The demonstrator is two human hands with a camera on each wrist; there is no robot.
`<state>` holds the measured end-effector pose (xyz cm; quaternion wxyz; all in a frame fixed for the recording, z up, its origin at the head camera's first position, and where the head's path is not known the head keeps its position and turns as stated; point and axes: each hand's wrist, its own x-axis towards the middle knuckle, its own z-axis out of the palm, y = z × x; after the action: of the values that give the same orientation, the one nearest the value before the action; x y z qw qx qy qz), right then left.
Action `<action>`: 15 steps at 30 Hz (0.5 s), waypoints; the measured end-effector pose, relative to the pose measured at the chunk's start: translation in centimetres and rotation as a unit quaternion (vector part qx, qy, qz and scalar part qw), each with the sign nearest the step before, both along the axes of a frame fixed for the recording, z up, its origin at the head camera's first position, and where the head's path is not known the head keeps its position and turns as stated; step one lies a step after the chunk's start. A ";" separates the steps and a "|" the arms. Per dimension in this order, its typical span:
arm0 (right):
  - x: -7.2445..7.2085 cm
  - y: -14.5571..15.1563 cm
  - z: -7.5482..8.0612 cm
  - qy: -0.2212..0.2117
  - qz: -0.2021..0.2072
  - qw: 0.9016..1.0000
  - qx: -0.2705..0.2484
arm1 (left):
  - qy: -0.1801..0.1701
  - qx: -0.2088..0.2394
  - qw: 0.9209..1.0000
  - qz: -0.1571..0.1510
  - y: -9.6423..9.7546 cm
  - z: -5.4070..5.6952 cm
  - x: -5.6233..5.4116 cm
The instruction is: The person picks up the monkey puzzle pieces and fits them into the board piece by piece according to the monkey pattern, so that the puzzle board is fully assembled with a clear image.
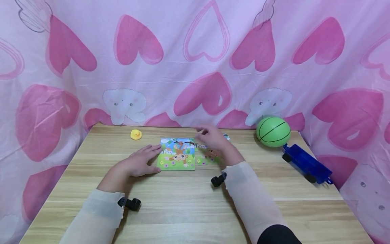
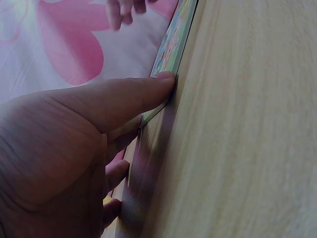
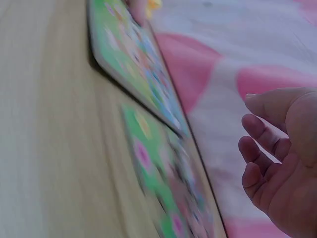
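Note:
A square picture puzzle [image 1: 177,154] of a monkey hanging upside down among flowers lies flat on the table. My left hand [image 1: 141,162] rests at its left side with fairly straight fingers. In the left wrist view the thumb [image 2: 143,94] touches the puzzle's edge near a corner. Right of the picture are loose puzzle pieces [image 1: 201,160], partly hidden under my right arm. Above them my right hand [image 1: 213,137] hovers. The right wrist view shows that hand's fingers [image 3: 257,130] loosely bent, with nothing between them; the pieces there are blurred.
Behind the puzzle, to the left, sits a small yellow rubber duck [image 1: 136,134]. A green ball [image 1: 273,131] stands at the back right, beside a blue toy trailer [image 1: 307,163] with black wheels. Pink heart-patterned cloth [image 1: 164,84] hangs along the table's back and sides.

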<state>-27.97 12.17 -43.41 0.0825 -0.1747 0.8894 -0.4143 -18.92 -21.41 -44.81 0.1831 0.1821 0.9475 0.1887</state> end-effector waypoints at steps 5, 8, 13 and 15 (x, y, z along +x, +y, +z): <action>-0.3 4.0 0.1 0.000 -0.024 0.999 -0.036 | -0.001 0.000 1.000 0.001 0.0 0.2 0.0; -0.5 6.2 -0.1 -0.009 -0.048 0.998 -0.049 | -0.002 0.001 1.000 0.001 0.1 0.2 0.0; -0.5 8.7 -0.9 -0.057 -0.107 0.989 -0.091 | -0.001 -0.001 1.000 -0.001 0.1 0.2 0.1; -0.5 9.3 -1.4 -0.076 -0.125 0.982 -0.116 | -0.001 0.001 1.000 -0.002 0.1 0.2 0.1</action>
<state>-28.47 21.44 -44.77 0.0765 -0.0387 0.8414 -0.5335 -18.79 -21.29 -44.59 0.1841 0.1844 0.9467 0.1892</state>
